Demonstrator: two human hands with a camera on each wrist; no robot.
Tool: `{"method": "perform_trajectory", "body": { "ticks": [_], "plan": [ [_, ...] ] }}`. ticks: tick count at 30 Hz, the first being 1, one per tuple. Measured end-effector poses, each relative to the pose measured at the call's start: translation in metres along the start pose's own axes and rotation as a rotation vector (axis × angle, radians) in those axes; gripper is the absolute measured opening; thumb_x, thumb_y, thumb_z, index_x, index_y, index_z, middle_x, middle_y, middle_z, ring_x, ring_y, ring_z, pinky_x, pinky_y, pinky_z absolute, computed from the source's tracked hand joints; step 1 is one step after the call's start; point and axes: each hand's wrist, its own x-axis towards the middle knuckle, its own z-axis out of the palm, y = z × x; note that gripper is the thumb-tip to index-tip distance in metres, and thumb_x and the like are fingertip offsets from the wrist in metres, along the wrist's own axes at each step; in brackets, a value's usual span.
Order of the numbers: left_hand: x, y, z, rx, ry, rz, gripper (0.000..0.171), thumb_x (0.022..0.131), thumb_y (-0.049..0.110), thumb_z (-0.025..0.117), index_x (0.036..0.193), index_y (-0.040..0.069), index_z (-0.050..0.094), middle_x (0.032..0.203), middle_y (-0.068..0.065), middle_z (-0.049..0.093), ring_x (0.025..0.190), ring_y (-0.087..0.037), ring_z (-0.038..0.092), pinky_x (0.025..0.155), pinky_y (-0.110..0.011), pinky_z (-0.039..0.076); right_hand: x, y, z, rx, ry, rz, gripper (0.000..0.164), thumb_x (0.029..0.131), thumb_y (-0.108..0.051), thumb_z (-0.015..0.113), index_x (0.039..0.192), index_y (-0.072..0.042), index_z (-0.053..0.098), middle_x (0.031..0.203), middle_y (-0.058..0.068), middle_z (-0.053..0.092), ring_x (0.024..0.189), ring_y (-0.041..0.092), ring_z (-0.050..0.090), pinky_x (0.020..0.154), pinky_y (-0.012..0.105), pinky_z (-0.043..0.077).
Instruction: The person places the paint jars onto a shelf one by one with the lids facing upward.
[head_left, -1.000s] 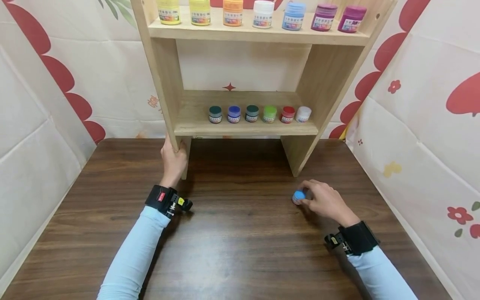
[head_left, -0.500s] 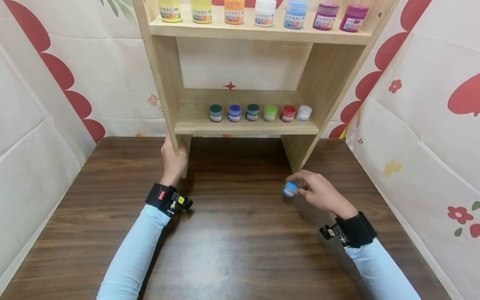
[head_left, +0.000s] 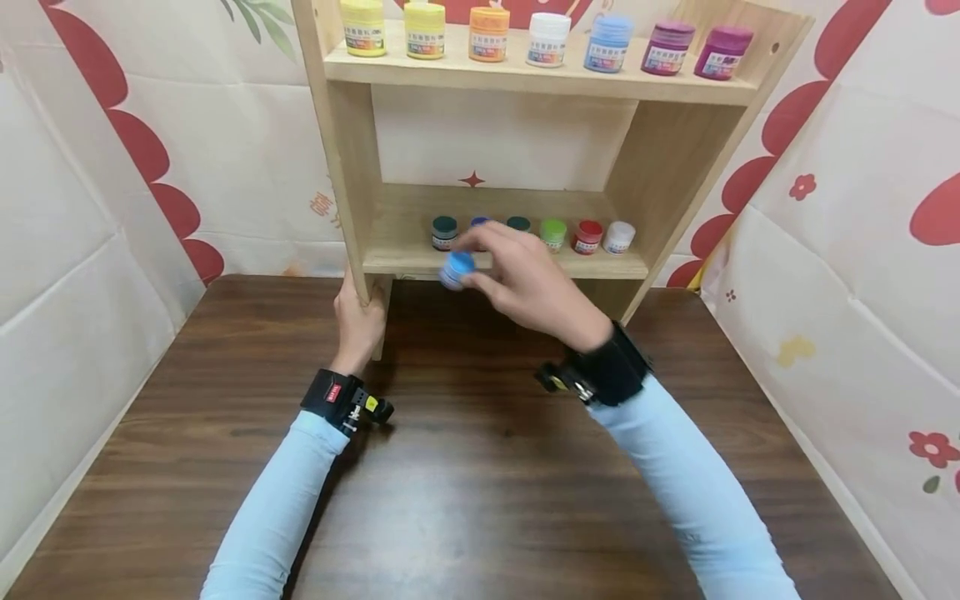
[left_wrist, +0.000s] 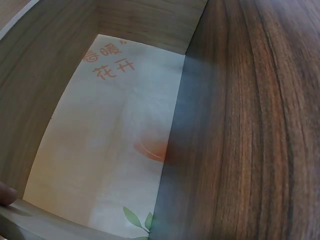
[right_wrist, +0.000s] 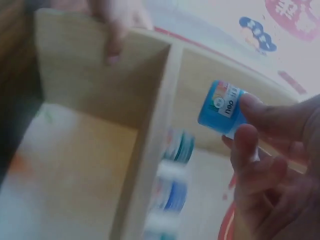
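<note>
My right hand [head_left: 528,279] pinches a small blue paint jar [head_left: 457,271] between thumb and fingers, in front of the lower board's left part. In the right wrist view the jar [right_wrist: 220,107] is tilted, its label showing. With my left hand [head_left: 360,321] I grip the lower left side panel of the wooden shelf [head_left: 678,158]. On the lower board stand a dark green jar [head_left: 444,233], a blue-lidded jar [head_left: 480,222] and another dark green one [head_left: 517,223], the last two partly hidden by my right hand. Further right are a light green jar [head_left: 553,235], a red jar [head_left: 587,237] and a white jar [head_left: 618,237].
Larger jars line the upper board: several colours, among them an orange jar [head_left: 488,35] and a light blue jar [head_left: 608,44]. The shelf stands at the back of a dark wooden table [head_left: 465,500]. Printed white cloth [head_left: 847,208] surrounds the table.
My right hand has lifted the small blue jar from the table and carried it up and left to the lower board. My left hand keeps its hold on the side panel.
</note>
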Motion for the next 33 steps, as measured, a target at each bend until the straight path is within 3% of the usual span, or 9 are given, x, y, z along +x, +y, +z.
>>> {"method": "perform_trajectory", "body": {
  "ticks": [3,8,15,23,28,33],
  "plan": [
    [-0.002,0.002,0.001,0.000,0.002,0.003,0.052,0.085,-0.006,0.056,0.134,0.012,0.051,0.110,-0.015,0.061,0.092,-0.023,0.053,0.079,-0.041,0.041,0.033,-0.004,0.011,-0.081,-0.034,0.008,0.026,0.086,-0.016,0.069,0.109,-0.004,0.063,0.105,0.001,0.061,0.092,0.011,0.057,0.076,0.025,0.045],
    [-0.002,0.006,0.005,-0.013,-0.012,0.030,0.063,0.087,-0.007,0.054,0.142,0.021,0.045,0.110,-0.015,0.061,0.085,-0.025,0.051,0.074,-0.041,0.040,0.062,-0.002,0.023,-0.177,-0.172,0.081,0.019,0.088,-0.011,0.065,0.106,-0.007,0.063,0.097,-0.001,0.061,0.084,0.010,0.055,0.071,0.024,0.047],
    [-0.005,0.007,0.007,-0.026,-0.013,0.012,0.066,0.087,-0.006,0.054,0.144,0.026,0.043,0.110,-0.013,0.061,0.081,-0.025,0.049,0.071,-0.040,0.039,0.077,0.005,0.030,-0.219,-0.227,0.168,0.016,0.087,-0.011,0.065,0.103,-0.010,0.066,0.091,-0.002,0.062,0.076,0.010,0.055,0.063,0.024,0.046],
    [-0.004,0.006,0.010,-0.029,-0.001,0.013,0.063,0.087,-0.004,0.053,0.143,0.025,0.044,0.109,-0.012,0.061,0.081,-0.024,0.050,0.070,-0.040,0.040,0.091,0.005,0.034,-0.281,-0.267,0.236,0.022,0.086,-0.006,0.060,0.107,-0.010,0.065,0.095,-0.002,0.062,0.080,0.010,0.056,0.067,0.026,0.047],
    [-0.011,0.004,0.011,-0.029,-0.017,0.019,0.064,0.088,-0.004,0.052,0.144,0.027,0.043,0.110,-0.011,0.061,0.082,-0.024,0.050,0.071,-0.039,0.041,0.079,0.003,0.035,-0.313,-0.183,0.161,0.030,0.085,-0.009,0.061,0.115,-0.008,0.063,0.103,0.002,0.064,0.077,0.011,0.057,0.063,0.026,0.048],
    [-0.020,-0.001,0.011,-0.031,-0.029,0.019,0.061,0.087,-0.005,0.052,0.141,0.022,0.046,0.110,-0.012,0.061,0.081,-0.025,0.051,0.069,-0.039,0.041,0.026,-0.003,0.036,-0.275,-0.005,0.030,0.029,0.086,-0.016,0.063,0.114,-0.006,0.066,0.126,0.012,0.056,0.080,0.014,0.060,0.060,0.029,0.048]
  ]
}}
